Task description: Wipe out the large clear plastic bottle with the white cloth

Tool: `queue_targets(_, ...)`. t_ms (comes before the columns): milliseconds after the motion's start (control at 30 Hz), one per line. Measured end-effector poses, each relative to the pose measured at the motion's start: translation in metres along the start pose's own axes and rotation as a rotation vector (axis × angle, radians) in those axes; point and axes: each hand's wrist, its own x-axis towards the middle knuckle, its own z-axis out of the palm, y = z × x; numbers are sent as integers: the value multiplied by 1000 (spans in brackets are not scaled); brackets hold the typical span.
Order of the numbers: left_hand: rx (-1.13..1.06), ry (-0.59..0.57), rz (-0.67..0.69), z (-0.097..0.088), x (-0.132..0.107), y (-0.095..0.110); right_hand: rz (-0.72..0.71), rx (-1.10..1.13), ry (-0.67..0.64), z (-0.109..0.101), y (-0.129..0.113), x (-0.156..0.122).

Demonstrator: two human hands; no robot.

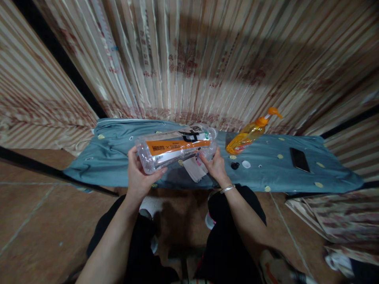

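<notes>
Fingers [161, 172] of left hand [139, 179] and right hand [218, 167] grip a clear plastic bottle [180, 146] sideways over the cloth-covered counter [281, 171]. Steadying it appears the current step; the next move calls for light, even pressure.

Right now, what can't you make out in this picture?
All in the head view:
Some fingers of the left hand and right hand: hidden by the clear bottle.
Upper part of the pale sheet: covered by the clear bottle.
Small print on the pump bottle: too small and blurred.
Black item beside the white disc: too small to identify.
Dark item at lower right: cut off by the picture's edge.
</notes>
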Motion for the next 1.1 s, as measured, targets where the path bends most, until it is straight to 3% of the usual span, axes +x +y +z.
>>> queue_targets(633, 19, -3, 37, 0, 1, -1, -5, -36, 1, 1, -1, 0)
queue_targets(1100, -40, 5, -24, 1, -1, 2, -13, -5, 17, 1, 1, 0)
